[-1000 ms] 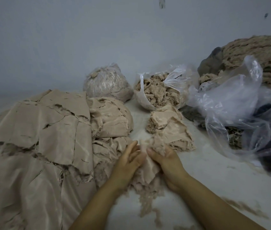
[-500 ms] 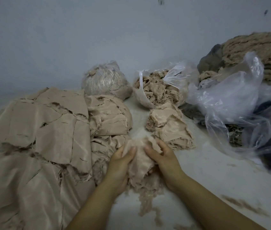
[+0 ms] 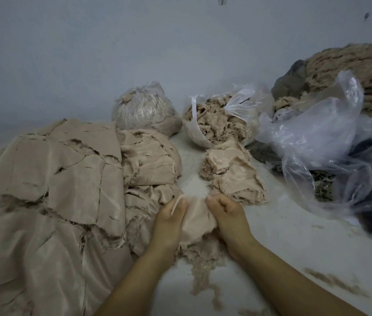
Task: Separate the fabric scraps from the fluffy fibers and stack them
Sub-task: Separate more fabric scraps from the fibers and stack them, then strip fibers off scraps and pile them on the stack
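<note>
- Scrap [image 3: 197,218] of beige cloth sits near the middle of the head view, held up between both hands just above the white table [image 3: 283,224].
- The left hand [image 3: 169,226] pinches its left edge, thumb over the top corner; the right hand [image 3: 228,215] has its fingers curled round the right edge, so both are clamped on the same piece.
- Fluff [image 3: 200,263] hangs from the scrap's lower edge and trails toward the near side of the table (it looks only loosely attached).
- A small stack [image 3: 233,176] of scraps lies just beyond the right hand, and a much larger pile [image 3: 55,190] of cloth pieces fills the left side.
- At the far side are a closed bag [image 3: 144,109] and an open bag [image 3: 217,119] full of fibers; crumpled clear plastic [image 3: 317,137] and a mound of rope-like material [image 3: 351,71] lie to the right.
- Handling, as I judge it: the scrap is light, limp and thin, with frayed edges that could tear or shed if pulled hard. It is best taken at the woven edges, as now, keeping it taut so the fluff can be stripped off the bottom. The fibers are soft and clingy, and will likely come away in wisps, not as one clump.
</note>
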`<state>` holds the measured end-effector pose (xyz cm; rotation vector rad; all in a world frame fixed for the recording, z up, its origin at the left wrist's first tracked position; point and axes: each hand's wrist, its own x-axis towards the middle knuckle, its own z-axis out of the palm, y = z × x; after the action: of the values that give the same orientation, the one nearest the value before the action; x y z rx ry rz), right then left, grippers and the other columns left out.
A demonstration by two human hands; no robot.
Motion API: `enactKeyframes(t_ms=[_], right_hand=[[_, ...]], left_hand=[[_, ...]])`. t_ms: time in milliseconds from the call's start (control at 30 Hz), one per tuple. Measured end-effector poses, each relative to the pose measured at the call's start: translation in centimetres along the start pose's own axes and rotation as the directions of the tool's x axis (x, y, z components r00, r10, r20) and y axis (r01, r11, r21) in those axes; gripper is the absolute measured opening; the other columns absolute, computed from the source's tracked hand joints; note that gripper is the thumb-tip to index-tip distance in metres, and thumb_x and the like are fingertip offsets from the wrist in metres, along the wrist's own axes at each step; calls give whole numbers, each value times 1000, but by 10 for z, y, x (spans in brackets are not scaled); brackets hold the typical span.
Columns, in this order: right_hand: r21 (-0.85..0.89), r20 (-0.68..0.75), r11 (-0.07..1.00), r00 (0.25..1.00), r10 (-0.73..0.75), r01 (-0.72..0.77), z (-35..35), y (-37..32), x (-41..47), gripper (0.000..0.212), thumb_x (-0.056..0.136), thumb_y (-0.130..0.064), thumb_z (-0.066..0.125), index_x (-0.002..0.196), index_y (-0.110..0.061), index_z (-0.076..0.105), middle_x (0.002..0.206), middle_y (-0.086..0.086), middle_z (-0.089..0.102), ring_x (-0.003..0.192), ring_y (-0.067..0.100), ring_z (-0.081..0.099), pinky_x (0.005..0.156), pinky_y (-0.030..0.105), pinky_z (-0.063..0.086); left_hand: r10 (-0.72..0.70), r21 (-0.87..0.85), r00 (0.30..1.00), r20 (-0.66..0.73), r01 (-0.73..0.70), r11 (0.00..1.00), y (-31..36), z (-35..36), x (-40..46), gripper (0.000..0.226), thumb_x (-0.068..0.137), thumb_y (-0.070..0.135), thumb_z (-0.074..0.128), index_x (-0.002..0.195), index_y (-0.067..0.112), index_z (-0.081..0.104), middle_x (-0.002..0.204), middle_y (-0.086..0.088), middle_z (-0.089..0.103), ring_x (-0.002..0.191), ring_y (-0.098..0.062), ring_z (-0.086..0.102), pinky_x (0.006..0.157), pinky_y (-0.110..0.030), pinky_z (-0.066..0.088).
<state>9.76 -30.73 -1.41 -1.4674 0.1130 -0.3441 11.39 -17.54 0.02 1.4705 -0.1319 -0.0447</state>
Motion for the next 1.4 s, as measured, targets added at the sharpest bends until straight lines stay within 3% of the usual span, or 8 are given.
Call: enactKeyframes(t_ms=[333,500,600,900,1033,1167,1267,1400], right_hand=[[-99,-291,995,955,-57,29,-17,-1,14,44,93,-37,57,50,-28,54,40,-15,41,48,11,37,51,27,31],[-225,103,960,984,-146,166,-7,-16,-3,43,79,-67,48,78,-28,64,66,-18,61,65,-2,55,63,13,43],[-213,303,971,952,-37,105,0,-14,-9,24,78,-44,72,79,-22,63,75,0,67,71,11,60,68,24,47],[-19,-112,997,991,-78,76,1,-11,-1,25,95,-21,56,72,-12,56,67,10,55,63,19,50,61,30,42],[-39,-373,992,920,-125,119,-15,-22,7,26,99,-20,48,75,-12,51,62,-5,48,51,1,45,50,16,37],[-58,-223,990,965,-135,125,-3,-14,0,19,100,-20,45,82,-14,47,68,0,48,54,-1,45,52,13,40],[208,28,975,996,-82,75,6,-10,-6,6,95,-13,54,96,-9,50,84,10,63,76,15,63,69,28,54],[329,205,944,978,-37,-33,-1,-11,-7,33,82,-22,71,105,0,62,93,12,73,89,24,70,72,28,55]], left_hand=[[-2,-95,1000,-14,0,996,3,-7,1,22,93,31,53,105,19,67,98,-2,73,89,-15,69,77,-25,55],[6,54,952,306,-23,998,0,-1,-8,41,83,40,59,99,3,64,91,-14,69,84,-23,65,76,-32,52],[30,45,982,184,-39,998,-1,0,-7,41,86,43,54,98,5,63,87,-9,71,81,-15,68,69,-22,54],[-64,-196,995,-78,48,980,6,0,4,26,92,32,55,84,11,66,74,-8,68,65,-19,63,64,-33,53],[-113,-346,992,-58,86,934,8,-16,8,32,87,41,51,74,12,52,36,7,30,26,-3,21,30,-9,16],[-180,-161,948,262,227,960,1,-1,-3,64,67,66,55,89,6,64,53,-3,57,41,-13,50,42,-21,40],[-185,-244,901,393,296,923,0,6,-6,53,83,52,55,107,7,71,108,-17,70,100,-30,67,89,-42,54],[-178,-460,960,214,260,849,0,0,3,28,75,20,63,97,2,63,89,-18,70,77,-26,69,68,-36,59]])
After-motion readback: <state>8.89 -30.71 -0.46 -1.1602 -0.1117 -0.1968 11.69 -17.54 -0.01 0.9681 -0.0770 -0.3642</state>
